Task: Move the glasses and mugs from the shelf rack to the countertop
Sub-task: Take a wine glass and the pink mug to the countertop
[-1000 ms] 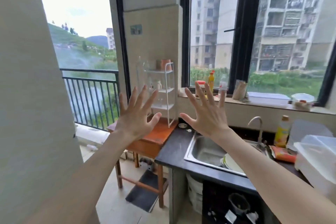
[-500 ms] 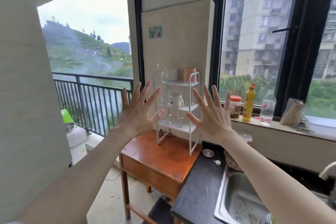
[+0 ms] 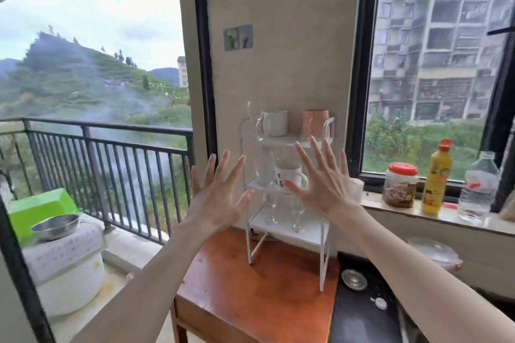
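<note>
A white three-tier shelf rack [image 3: 322,256] stands on an orange wooden table [image 3: 250,295]. Its top tier holds a wine glass [image 3: 255,120], a white mug [image 3: 274,122] and an orange mug [image 3: 316,124]. The middle tier carries a clear glass [image 3: 263,172] and a white printed mug [image 3: 288,177]. Two stemmed glasses [image 3: 271,210] [image 3: 296,216] stand on the bottom tier. My left hand [image 3: 216,198] and my right hand [image 3: 323,178] are raised in front of the rack, fingers spread, holding nothing. The dark countertop [image 3: 359,323] lies right of the table.
A small metal dish [image 3: 354,279] and a white cap [image 3: 380,303] lie on the countertop. On the windowsill stand a red-lidded jar [image 3: 401,189], a yellow bottle [image 3: 436,178] and a clear water bottle [image 3: 478,186]. A balcony railing [image 3: 111,164] and a white appliance [image 3: 67,267] are at left.
The view has moved closer to the rack and turned left; the sink has left the frame. Both hands stay raised and spread, now directly in front of the rack.
</note>
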